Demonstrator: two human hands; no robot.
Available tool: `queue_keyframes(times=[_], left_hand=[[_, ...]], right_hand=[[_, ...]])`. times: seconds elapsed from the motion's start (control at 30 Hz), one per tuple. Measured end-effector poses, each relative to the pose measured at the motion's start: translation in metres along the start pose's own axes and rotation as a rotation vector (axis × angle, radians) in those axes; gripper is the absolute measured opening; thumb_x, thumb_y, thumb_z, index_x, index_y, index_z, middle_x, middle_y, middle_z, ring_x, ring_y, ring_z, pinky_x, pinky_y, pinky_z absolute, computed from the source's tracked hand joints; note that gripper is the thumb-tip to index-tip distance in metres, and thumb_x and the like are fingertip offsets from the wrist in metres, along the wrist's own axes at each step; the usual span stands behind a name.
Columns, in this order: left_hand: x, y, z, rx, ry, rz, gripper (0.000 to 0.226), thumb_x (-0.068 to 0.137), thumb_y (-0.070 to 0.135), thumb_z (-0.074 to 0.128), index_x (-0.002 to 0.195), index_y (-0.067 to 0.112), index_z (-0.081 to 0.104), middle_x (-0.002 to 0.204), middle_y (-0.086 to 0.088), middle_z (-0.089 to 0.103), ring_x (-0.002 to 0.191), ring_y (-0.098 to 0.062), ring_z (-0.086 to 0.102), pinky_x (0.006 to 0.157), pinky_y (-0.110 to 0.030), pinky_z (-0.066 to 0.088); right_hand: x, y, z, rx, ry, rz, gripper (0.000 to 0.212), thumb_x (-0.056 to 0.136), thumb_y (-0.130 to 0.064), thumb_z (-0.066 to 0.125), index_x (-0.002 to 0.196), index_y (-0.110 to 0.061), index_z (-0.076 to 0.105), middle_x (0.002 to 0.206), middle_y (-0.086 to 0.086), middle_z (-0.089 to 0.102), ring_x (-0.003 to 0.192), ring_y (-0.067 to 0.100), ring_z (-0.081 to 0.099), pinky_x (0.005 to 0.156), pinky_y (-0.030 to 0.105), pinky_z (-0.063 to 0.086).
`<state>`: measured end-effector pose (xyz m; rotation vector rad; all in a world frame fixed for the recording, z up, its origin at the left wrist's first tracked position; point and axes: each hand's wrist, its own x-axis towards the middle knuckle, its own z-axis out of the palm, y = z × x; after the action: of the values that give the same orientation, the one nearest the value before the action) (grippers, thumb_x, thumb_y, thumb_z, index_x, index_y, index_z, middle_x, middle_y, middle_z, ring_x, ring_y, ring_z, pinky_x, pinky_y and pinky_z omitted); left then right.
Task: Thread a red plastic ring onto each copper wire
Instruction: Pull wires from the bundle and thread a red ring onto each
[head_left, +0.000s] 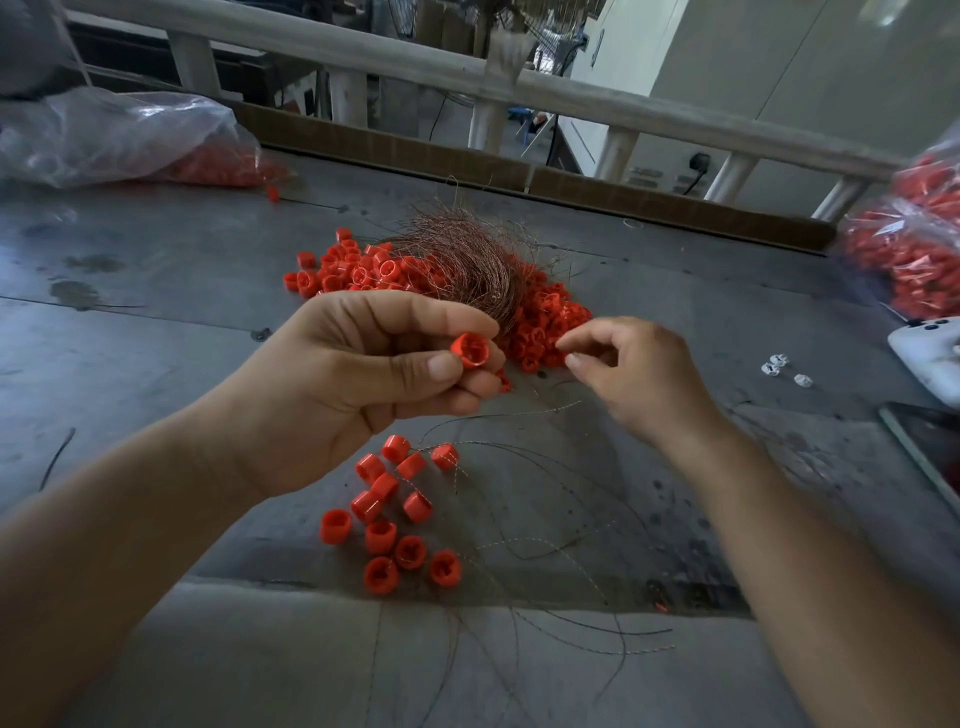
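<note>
My left hand (363, 374) pinches a red plastic ring (470, 351) between thumb and fingers, its opening facing me. To its right, my right hand (628, 369) holds forefinger and thumb pinched together; a thin wire between them is too fine to make out. Behind both hands lies a pile of loose red rings (540, 322) with a bundle of copper wires (467, 260) on top. Near the table's front edge sit several rings threaded on wires (395, 509), their wires (545, 545) trailing right and toward me.
A clear bag of red rings (135, 140) lies at the back left, another bag (909, 249) at the right edge. A white device (930, 348), three small white pieces (784, 369) and a dark tablet (930, 447) lie right. A railing (519, 78) runs behind the grey table (156, 312).
</note>
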<state>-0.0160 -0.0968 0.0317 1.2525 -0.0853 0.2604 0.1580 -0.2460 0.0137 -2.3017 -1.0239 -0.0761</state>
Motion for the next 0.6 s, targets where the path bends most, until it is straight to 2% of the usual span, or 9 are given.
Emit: queue_keyframes(times=[0.1,0.2,0.33,0.43,0.6], left_hand=[[0.001,0.000,0.001,0.003,0.007,-0.004,0.027,0.058,0.008,0.064,0.082,0.012,0.076,0.079,-0.007,0.073,0.071,-0.014,0.070,0.061,-0.019,0.055],[0.001,0.000,0.001,0.012,0.014,-0.010,0.027,0.058,0.008,0.064,0.081,0.013,0.076,0.078,-0.006,0.073,0.070,-0.013,0.070,0.060,-0.018,0.055],[0.001,0.000,0.000,0.013,0.007,-0.014,0.027,0.058,0.008,0.064,0.081,0.013,0.076,0.078,-0.006,0.073,0.070,-0.013,0.070,0.061,-0.018,0.055],[0.001,0.001,0.000,0.010,0.003,-0.027,0.027,0.058,0.008,0.064,0.082,0.013,0.076,0.078,-0.006,0.073,0.069,-0.013,0.070,0.060,-0.018,0.055],[0.001,0.001,0.000,0.022,0.012,-0.028,0.027,0.057,0.009,0.064,0.081,0.013,0.076,0.077,-0.006,0.073,0.069,-0.013,0.070,0.059,-0.018,0.054]], right_hand=[[0.004,-0.002,0.009,-0.048,-0.048,-0.090,0.023,0.084,-0.010,0.062,0.104,-0.019,0.069,0.095,-0.002,0.059,0.085,0.007,0.051,0.076,0.016,0.036],[0.008,-0.002,0.018,-0.166,-0.103,-0.133,0.028,0.085,-0.014,0.061,0.112,-0.019,0.065,0.094,-0.005,0.052,0.086,0.006,0.044,0.071,0.016,0.029],[0.011,-0.001,0.020,-0.157,-0.088,-0.103,0.014,0.082,-0.016,0.065,0.095,-0.015,0.066,0.087,-0.006,0.048,0.081,0.011,0.047,0.069,0.022,0.032],[0.009,-0.001,0.021,-0.164,-0.080,-0.134,0.005,0.081,-0.014,0.064,0.085,-0.014,0.062,0.086,-0.005,0.051,0.079,0.011,0.046,0.063,0.022,0.028],[0.009,-0.004,0.021,-0.156,-0.067,-0.173,0.005,0.080,-0.010,0.064,0.079,-0.012,0.060,0.080,-0.009,0.051,0.077,0.008,0.044,0.059,0.022,0.024]])
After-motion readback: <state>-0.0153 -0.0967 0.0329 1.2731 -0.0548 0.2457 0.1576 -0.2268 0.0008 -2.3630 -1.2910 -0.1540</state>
